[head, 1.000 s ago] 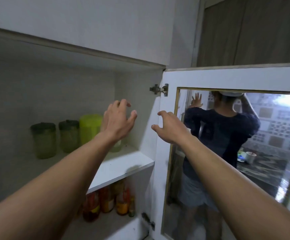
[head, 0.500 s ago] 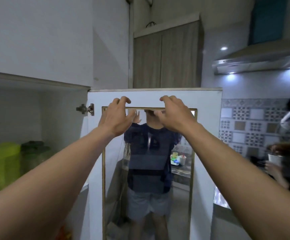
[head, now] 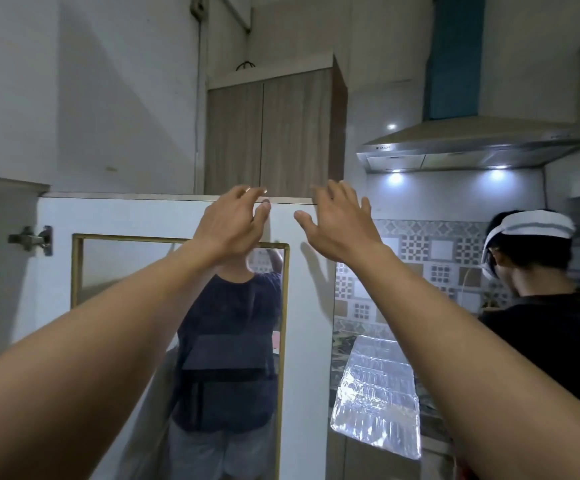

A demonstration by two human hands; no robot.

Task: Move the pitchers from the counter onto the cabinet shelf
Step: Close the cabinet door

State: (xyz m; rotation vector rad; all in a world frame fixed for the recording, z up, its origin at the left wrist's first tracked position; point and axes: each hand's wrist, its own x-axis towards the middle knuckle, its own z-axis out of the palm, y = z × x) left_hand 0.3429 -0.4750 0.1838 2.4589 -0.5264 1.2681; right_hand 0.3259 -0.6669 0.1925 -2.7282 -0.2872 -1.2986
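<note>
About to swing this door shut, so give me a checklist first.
1. Left hand empty: ok, fingers curled at the door's top edge.
2. Right hand empty: ok, open, fingers spread.
3. Door open: ok, hinge exposed.
4. Pitchers on shelf: cannot tell, out of view.
5. Fingers clear of hinge side: ok.
6. Person on the right clear of door: ok, stands apart.

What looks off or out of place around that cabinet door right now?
Nothing damaged or spilled. The white mirror-panelled cabinet door stands swung wide open, with the left hand and right hand spread near its top edge, holding nothing. No pitchers are in view.
</note>
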